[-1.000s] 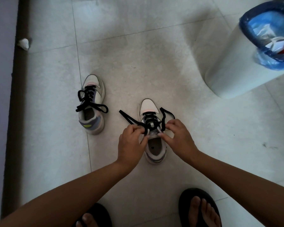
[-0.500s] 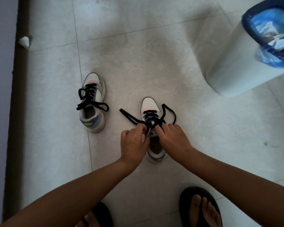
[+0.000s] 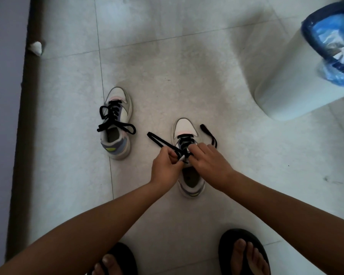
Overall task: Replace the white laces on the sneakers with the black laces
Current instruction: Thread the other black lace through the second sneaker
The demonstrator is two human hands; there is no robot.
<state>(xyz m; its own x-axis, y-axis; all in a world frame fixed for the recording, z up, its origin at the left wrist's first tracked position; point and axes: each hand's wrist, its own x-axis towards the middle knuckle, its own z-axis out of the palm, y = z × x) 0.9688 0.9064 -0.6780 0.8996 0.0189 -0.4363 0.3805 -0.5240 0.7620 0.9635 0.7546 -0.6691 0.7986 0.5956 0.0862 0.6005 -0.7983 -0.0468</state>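
Lacing the second sneaker, head view. Both sneakers stand on the floor (image 3: 167, 56) with toes pointing away from the person, so the eyelet rows face up toward the hands. The left sneaker (image 3: 117, 124) sits apart, already threaded with a black lace (image 3: 115, 120) whose ends lie loose across its tongue and are not tied; by this it appears finished apart from tying. The right sneaker (image 3: 188, 155) is the one in work and lies directly under both hands.

The left hand (image 3: 164, 167) has its grip closed on one run of the second black lace (image 3: 163, 142), fingers curled round it near the upper eyelets. The lace stretches taut from that pinch out to the left, probably to take up slack through the crossings below. The right hand (image 3: 211, 164) rests over the tongue with fingers bent onto the lacing; it seems to pinch the lace there, steadying the shoe against the pull, though the exact contact is hidden. The other free end (image 3: 209, 133) curls loose on the floor just right of the toe.

No white lace can be made out on either shoe. A white bin (image 3: 290, 76) with a blue liner stands well apart at upper right. Judged stage: near the end, the last eyelets of the second shoe.
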